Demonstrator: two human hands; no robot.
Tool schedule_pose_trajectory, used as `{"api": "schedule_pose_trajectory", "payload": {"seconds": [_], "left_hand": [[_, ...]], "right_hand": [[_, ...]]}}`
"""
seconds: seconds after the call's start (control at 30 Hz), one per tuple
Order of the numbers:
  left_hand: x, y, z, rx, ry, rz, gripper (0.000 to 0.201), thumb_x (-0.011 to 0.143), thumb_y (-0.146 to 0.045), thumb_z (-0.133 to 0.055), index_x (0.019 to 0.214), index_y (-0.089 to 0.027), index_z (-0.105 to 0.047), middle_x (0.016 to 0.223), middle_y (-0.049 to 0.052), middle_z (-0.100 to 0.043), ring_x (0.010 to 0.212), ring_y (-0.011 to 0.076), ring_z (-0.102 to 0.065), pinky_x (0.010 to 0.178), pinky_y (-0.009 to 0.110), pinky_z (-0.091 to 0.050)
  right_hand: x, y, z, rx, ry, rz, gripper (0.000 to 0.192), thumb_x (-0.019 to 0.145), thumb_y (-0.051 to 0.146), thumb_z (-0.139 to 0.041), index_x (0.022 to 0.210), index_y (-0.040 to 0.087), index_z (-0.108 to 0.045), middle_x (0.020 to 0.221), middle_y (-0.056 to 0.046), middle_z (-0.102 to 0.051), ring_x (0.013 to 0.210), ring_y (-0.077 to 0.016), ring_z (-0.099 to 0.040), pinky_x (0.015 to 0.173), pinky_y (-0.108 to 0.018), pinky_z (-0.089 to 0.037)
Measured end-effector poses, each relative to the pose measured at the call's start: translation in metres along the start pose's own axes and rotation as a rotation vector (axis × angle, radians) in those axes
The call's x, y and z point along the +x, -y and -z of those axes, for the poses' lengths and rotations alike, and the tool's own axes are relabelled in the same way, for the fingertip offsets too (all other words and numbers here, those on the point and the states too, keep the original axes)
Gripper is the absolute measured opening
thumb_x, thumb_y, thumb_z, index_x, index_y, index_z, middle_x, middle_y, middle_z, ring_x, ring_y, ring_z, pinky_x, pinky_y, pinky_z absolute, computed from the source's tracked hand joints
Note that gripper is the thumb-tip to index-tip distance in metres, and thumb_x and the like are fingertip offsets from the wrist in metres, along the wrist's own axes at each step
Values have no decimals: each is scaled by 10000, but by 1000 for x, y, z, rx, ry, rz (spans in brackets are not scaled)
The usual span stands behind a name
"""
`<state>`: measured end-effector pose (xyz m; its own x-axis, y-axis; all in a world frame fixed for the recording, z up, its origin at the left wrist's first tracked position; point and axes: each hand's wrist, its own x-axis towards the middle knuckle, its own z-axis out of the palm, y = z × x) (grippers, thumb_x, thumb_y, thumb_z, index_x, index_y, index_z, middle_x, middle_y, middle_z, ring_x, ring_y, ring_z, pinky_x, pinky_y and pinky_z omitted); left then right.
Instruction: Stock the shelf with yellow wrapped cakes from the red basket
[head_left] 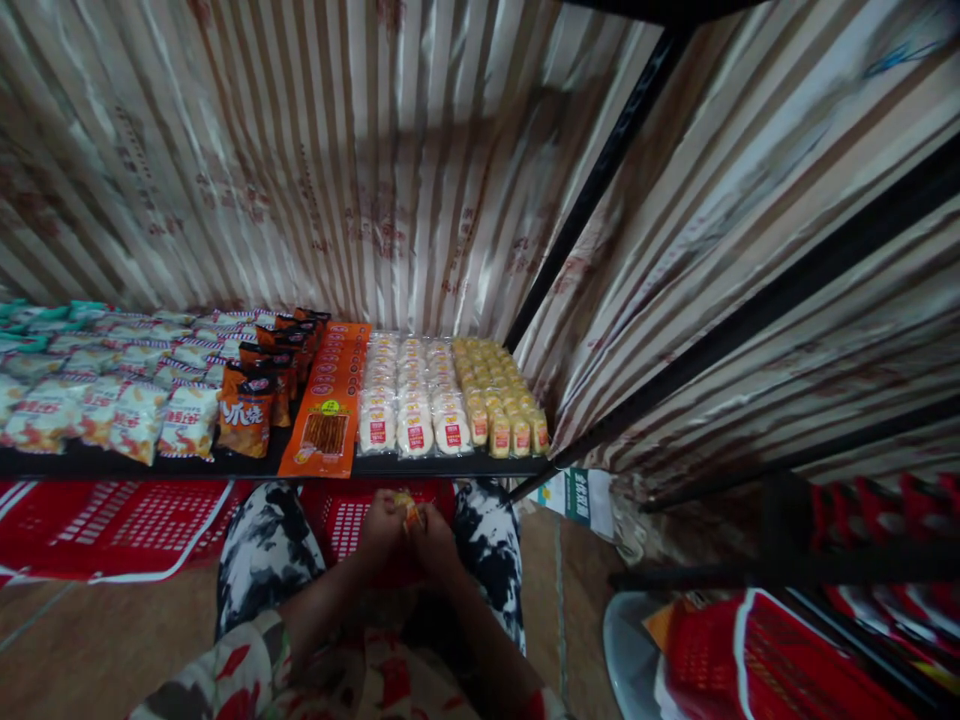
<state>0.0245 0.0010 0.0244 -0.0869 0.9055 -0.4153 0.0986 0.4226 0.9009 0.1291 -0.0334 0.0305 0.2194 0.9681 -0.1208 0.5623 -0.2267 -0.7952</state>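
Both hands, left hand [382, 532] and right hand [433, 537], pinch one small yellow packet [407, 507]. Behind it: a red basket [346, 520] and a stocked shelf [225, 464].

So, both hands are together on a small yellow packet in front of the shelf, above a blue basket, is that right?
Not quite: the head view shows the basket is red, not blue. Both the left hand and right hand do meet on the small yellow packet before the shelf.

Brown-and-cream striped curtain [337, 170]; red baskets [120, 525]; orange packets [328, 400]; white [412, 395] and yellow snack rows [499, 390]; black-and-white, perhaps marbled, trousers [262, 550].
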Motion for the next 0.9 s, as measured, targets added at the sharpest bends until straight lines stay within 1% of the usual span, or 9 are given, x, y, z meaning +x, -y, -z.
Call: {"api": "schedule_pose_trajectory", "payload": {"seconds": [0.1,0.23,0.33,0.47,0.53,0.6,0.73,0.8,0.9], "left_hand": [[-6,-12,-6,7,-1,-48,185,636,-170,-615,775,-204,-499,617,-58,-514,591,129,-549,595,227,-424],[-13,-24,-16,56,33,-147,147,682,-183,-581,812,-200,-514,642,-38,-552,580,132,-550,570,227,-416],[-18,-34,-24,95,46,-200,139,709,-168,-546,838,-206,-513,686,-32,-571,604,127,-555,600,228,-431],[-21,-50,-33,144,70,-256,159,729,-157,-524,882,-201,-517,745,-20,-581,654,130,-563,634,229,-444],[-21,-57,-39,151,73,-297,168,734,-150,-520,895,-198,-522,765,-17,-582,677,128,-562,652,222,-445],[-20,-63,-45,167,76,-339,181,738,-144,-515,912,-193,-528,778,-12,-581,685,125,-556,667,219,-445],[-19,-76,-60,205,79,-392,206,754,-157,-505,957,-181,-531,814,4,-581,685,125,-553,676,224,-447],[-18,-82,-67,218,72,-406,226,761,-154,-501,984,-177,-530,833,10,-586,692,125,-559,686,227,-450],[-17,-90,-77,234,71,-433,252,766,-140,-500,1014,-169,-533,849,20,-592,712,129,-566,705,230,-455]], "right_hand": [[3,-4,8,-46,-17,68,102,797,239,-433,798,220,-533,817,-81,-664,770,-218,-621,726,-322,-468],[3,-9,23,-48,-40,167,143,794,220,-431,884,220,-542,868,-71,-663,839,-210,-618,778,-322,-474],[1,-8,35,-47,-79,200,178,786,232,-457,939,209,-546,923,-66,-655,888,-200,-609,817,-311,-471],[1,-7,48,-37,-92,236,254,807,301,-485,1027,190,-544,992,-73,-637,952,-204,-594,846,-312,-471],[3,-8,53,-52,-129,266,320,812,314,-496,1101,183,-529,1025,-87,-627,973,-213,-586,862,-331,-472],[5,-11,56,-82,-195,305,376,809,311,-513,1159,173,-510,1061,-110,-612,1003,-231,-571,883,-364,-468],[10,-11,67,-168,-332,363,373,823,289,-506,1176,172,-510,1096,-130,-580,1038,-256,-531,905,-417,-452],[13,-9,75,-213,-368,354,367,829,277,-497,1181,171,-510,1091,-131,-571,1036,-259,-520,895,-422,-455],[18,-6,85,-236,-378,352,372,842,258,-475,1201,162,-496,1087,-133,-569,1034,-257,-514,897,-417,-455]]}}
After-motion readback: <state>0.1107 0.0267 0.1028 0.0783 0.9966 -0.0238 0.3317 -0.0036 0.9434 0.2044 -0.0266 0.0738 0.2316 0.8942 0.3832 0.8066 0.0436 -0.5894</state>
